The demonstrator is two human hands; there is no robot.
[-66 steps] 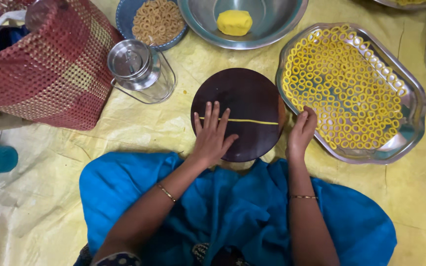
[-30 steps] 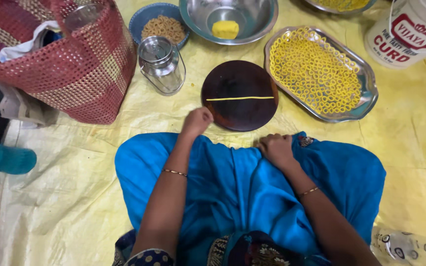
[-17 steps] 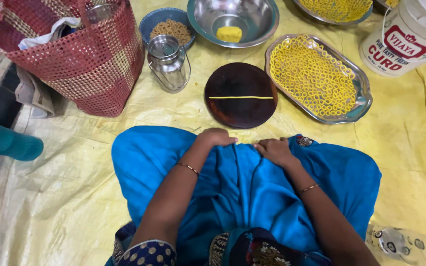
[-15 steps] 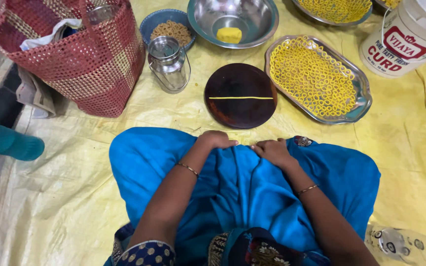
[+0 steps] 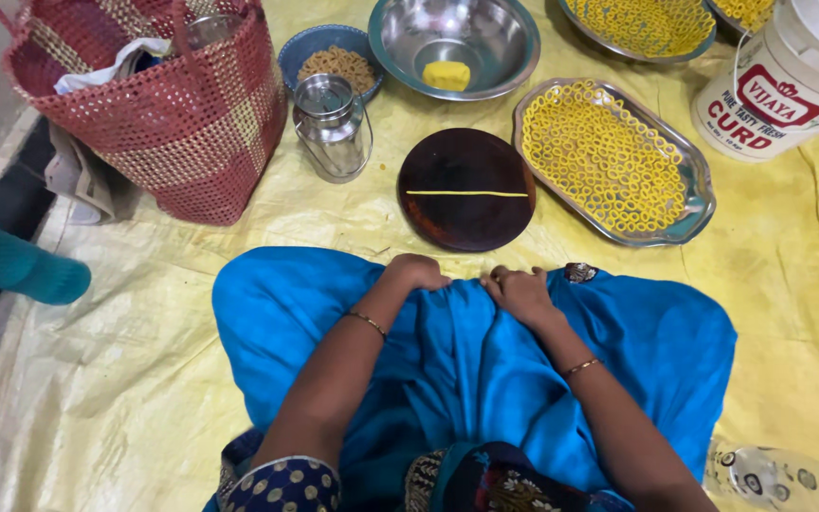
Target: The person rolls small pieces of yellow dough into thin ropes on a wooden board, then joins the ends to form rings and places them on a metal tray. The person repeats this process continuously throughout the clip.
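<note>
Blue cloth garment (image 5: 466, 360) over the lap: smooth, slight sheen, bunched under both hands. Yellow woven plastic sheet (image 5: 144, 379) on the floor: crinkled, semi-gloss. Round dark wooden board (image 5: 466, 190): polished, glossy, thin yellow dough strand (image 5: 466, 193) matt on top. Oval steel tray (image 5: 694, 204) to the right: shiny metal rim, matt yellow dough rings inside. Far steel bowl (image 5: 485, 38): brushed, reflective. Small steel lidded can (image 5: 332, 128): mirror-bright. Red woven plastic basket (image 5: 172, 123) far left: open mesh, dull gloss. White plastic bucket (image 5: 789, 85) far right: smooth.
</note>
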